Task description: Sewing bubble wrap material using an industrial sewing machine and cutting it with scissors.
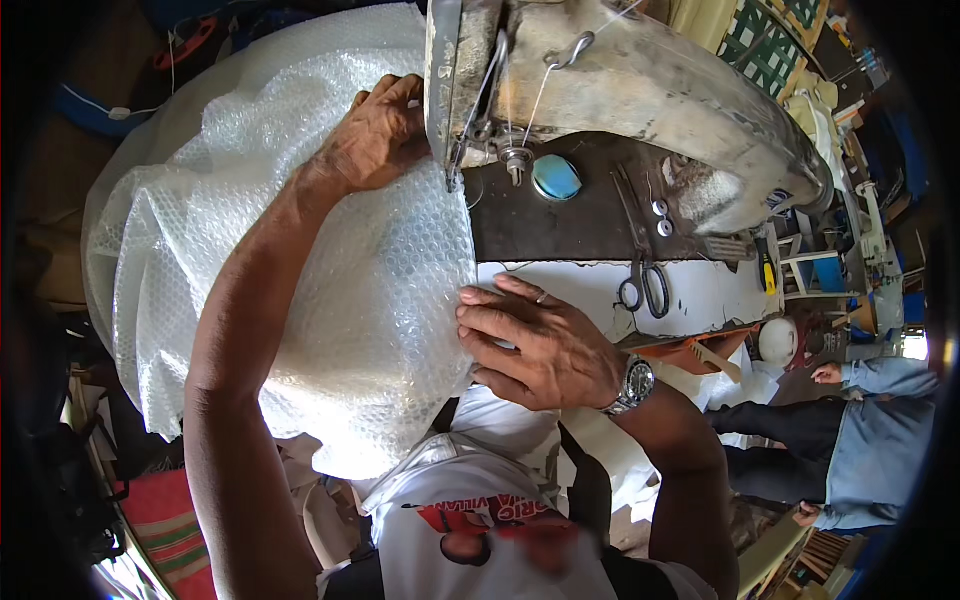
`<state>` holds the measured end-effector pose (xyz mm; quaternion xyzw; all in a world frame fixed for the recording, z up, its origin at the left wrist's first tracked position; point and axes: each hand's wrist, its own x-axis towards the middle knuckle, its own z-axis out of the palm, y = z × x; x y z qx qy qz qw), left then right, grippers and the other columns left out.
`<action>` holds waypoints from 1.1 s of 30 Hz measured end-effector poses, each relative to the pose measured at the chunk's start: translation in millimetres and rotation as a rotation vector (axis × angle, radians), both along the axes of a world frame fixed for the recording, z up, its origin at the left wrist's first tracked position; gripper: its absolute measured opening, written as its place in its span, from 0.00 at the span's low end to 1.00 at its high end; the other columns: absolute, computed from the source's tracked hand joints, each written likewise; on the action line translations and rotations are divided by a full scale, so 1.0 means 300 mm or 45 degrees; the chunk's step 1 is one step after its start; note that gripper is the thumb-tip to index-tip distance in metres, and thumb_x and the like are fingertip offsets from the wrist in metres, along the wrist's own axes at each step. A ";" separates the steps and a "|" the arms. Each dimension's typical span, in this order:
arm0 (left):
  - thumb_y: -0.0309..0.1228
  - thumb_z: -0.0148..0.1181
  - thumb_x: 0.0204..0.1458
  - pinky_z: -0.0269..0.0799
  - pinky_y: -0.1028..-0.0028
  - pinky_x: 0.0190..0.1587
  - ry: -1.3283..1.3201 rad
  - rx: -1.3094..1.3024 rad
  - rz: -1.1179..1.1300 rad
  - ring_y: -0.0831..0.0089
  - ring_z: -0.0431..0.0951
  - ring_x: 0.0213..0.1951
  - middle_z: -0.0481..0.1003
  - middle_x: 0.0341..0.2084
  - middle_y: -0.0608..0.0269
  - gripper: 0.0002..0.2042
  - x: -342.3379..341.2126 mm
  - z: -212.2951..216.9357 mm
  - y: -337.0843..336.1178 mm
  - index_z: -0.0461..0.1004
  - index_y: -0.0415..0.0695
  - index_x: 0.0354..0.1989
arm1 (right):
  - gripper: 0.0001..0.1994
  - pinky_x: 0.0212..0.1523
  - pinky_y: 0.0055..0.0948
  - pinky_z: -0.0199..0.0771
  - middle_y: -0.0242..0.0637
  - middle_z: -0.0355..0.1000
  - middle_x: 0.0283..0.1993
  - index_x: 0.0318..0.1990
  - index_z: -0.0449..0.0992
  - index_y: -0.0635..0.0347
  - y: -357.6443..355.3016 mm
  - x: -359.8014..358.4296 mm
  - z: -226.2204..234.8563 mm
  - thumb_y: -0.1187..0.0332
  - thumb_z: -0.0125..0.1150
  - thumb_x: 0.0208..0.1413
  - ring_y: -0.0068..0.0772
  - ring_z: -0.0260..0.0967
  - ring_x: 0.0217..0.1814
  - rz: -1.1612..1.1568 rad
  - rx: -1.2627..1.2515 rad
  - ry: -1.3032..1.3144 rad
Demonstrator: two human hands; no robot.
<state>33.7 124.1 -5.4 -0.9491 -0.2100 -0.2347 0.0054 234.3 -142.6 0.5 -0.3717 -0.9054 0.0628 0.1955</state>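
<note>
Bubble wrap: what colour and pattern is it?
The bubble wrap is clear-whitish, with closely packed bubbles, as the head view shows.

Red capital lettering [500, 508] across my white shirt [480, 578], partly lost in folds, a small dark badge [778, 198] on my sewing machine [640, 85], too small to read, faint, unreadable marks on its faceplate [443, 75]

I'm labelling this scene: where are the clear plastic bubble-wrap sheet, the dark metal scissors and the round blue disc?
Clear plastic bubble-wrap sheet [365, 275]: head view, bubbled upper surface.
Dark metal scissors [640, 243]: head view, near pivot.
Round blue disc [556, 178]: head view, top face.
</note>
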 end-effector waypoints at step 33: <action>0.35 0.51 0.58 0.65 0.64 0.63 -0.059 0.530 -0.244 0.68 0.72 0.60 0.72 0.58 0.66 0.19 0.006 -0.002 0.357 0.73 0.50 0.59 | 0.22 0.76 0.47 0.52 0.43 0.68 0.66 0.57 0.75 0.64 0.245 -0.034 0.030 0.59 0.63 0.60 0.42 0.61 0.75 -0.194 -0.131 -0.033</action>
